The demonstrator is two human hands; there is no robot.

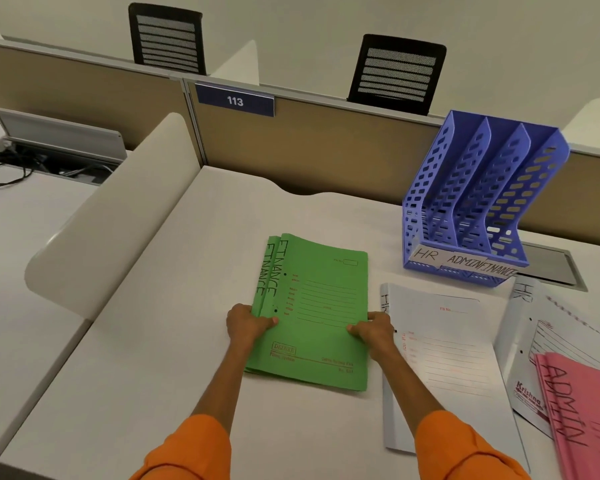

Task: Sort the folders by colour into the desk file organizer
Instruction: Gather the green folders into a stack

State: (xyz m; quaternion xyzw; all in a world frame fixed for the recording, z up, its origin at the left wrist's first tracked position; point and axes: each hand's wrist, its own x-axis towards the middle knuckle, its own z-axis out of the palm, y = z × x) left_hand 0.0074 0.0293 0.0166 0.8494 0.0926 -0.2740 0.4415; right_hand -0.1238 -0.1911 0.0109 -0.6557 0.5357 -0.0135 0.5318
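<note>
**Green folders held at both edges on a white table**

Green card folders (312,313), flat, matte and marked "FINANCE" along the spine, are stacked slightly offset on the smooth white table (153,341). The stack is gripped by the left hand (248,323) at its left edge and by the right hand (373,329) at its right edge, thumbs pressed on top. A perforated blue plastic organizer (478,199) with three slots, labelled HR, ADMIN and FINANCE, stands behind and to the right. White folders (444,358) lie just beside the right hand, and a pink folder (582,417) marked "ADMIN" overlaps the far-right one.
</note>
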